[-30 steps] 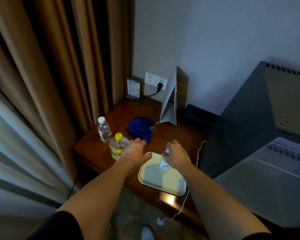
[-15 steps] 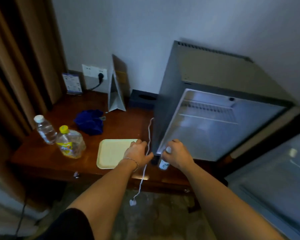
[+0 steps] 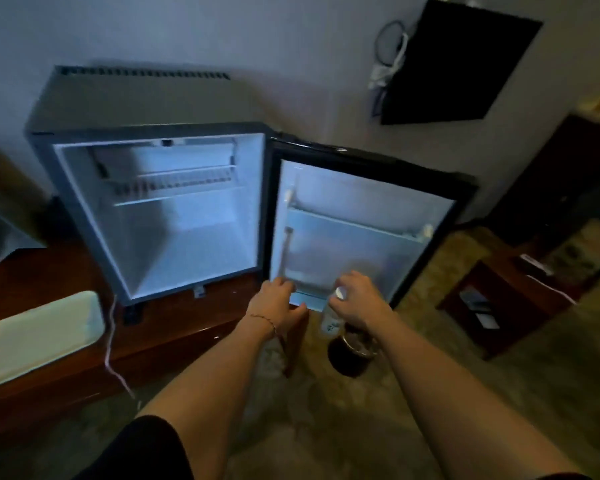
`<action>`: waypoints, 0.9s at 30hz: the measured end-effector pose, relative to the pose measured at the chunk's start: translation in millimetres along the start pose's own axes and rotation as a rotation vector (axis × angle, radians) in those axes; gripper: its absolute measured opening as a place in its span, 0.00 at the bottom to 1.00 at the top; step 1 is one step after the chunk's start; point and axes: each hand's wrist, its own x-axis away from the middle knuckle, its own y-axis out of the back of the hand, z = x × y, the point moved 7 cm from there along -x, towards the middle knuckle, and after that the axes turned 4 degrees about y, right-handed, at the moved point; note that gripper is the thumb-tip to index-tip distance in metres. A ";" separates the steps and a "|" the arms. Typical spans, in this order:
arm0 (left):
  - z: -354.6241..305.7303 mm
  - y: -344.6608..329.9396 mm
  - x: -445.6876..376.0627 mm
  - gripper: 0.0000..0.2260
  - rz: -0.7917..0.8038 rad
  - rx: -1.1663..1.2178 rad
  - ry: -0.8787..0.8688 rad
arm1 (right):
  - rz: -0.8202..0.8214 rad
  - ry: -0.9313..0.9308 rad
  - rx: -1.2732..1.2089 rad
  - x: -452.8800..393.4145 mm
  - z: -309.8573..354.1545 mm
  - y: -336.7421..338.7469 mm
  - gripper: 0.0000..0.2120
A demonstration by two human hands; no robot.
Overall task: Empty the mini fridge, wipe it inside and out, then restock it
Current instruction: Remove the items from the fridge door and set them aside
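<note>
Right hand [image 3: 357, 299] has its grip wrapped round a small bottle [image 3: 331, 315], white cap up, at the open door's [image 3: 361, 233] bottom edge. Left hand [image 3: 278, 303] beside it, fingers curled over the door's lower shelf lip. The mini fridge [image 3: 160, 216] stands open on the surface [image 3: 174, 327], cream tray [image 3: 39, 337] near the surface's front edge.

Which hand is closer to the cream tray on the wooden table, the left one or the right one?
The left. The left hand is at the bottom edge of the open fridge door, to the right of the tray. The right hand, gripping a small bottle, is farther right.
</note>
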 end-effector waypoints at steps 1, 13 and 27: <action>-28.4 -18.5 -0.2 0.23 0.026 0.000 -0.019 | -0.023 -0.023 0.004 15.7 -29.3 11.5 0.18; -306.2 -163.1 -31.3 0.26 0.209 -0.082 -0.293 | -0.215 -0.312 0.007 124.8 -290.1 121.1 0.13; -384.3 -218.6 -208.3 0.25 0.179 -0.098 -0.156 | -0.046 -0.120 0.140 -37.2 -430.5 184.2 0.14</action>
